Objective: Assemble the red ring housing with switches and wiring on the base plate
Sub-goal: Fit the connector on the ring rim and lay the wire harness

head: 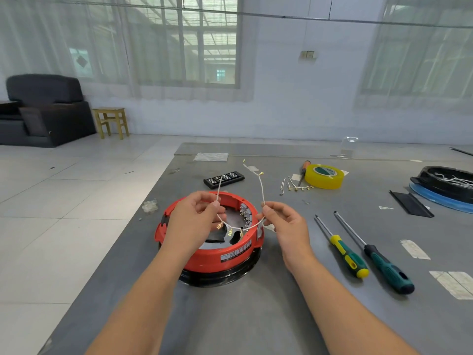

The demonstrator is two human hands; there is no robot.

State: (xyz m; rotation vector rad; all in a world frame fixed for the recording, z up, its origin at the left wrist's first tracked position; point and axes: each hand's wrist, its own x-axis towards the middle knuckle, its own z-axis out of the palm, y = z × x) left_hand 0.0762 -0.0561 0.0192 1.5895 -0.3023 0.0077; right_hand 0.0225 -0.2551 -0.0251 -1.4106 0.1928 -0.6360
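Observation:
The red ring housing [217, 254] sits on a black base plate [220, 276] on the grey table. A row of switch terminals [245, 213] lines its inner right wall. Above it hangs a white wire harness [252, 225] with brass terminals, sagging between both hands. My left hand [194, 221] pinches one strand over the housing's left side. My right hand [284, 224] pinches the other strand just right of the housing. Both loose wire ends rise upward from the fingers.
Two green-handled screwdrivers [348, 254] [384, 265] lie to the right. Farther back are yellow tape [323, 176], an orange-handled screwdriver [304, 170], loose terminal wires [294, 187] and a black bit case [224, 179]. A black tray with wires [445, 184] is far right. The table's left edge [143, 208] drops to the floor.

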